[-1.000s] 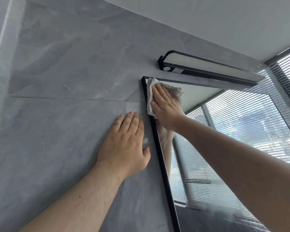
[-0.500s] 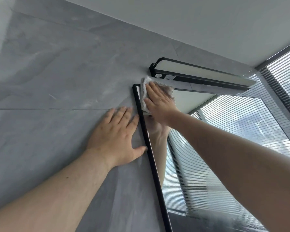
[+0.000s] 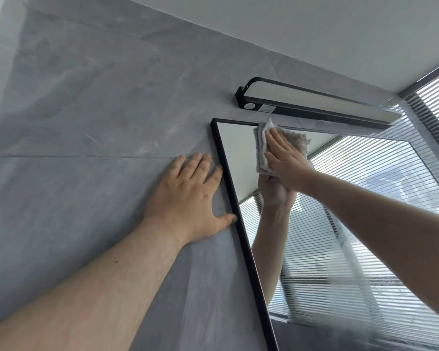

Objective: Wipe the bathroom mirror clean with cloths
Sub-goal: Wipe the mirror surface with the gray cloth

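The black-framed mirror (image 3: 243, 239) hangs on a grey tiled wall and reflects window blinds and my arm. My right hand (image 3: 284, 158) presses a folded grey-white cloth (image 3: 260, 145) flat against the glass near the mirror's top edge, a little right of its upper left corner. My left hand (image 3: 188, 196) lies flat on the wall tile just left of the frame, fingers spread, thumb tip touching the frame; it holds nothing.
A black bar light (image 3: 312, 107) is mounted on the wall just above the mirror's top edge. A window with horizontal blinds (image 3: 436, 105) stands at the far right. White ceiling (image 3: 314, 34) runs overhead.
My right hand has slid the cloth to the right along the mirror's top edge, away from the upper left corner. My left hand has stayed flat on the wall.
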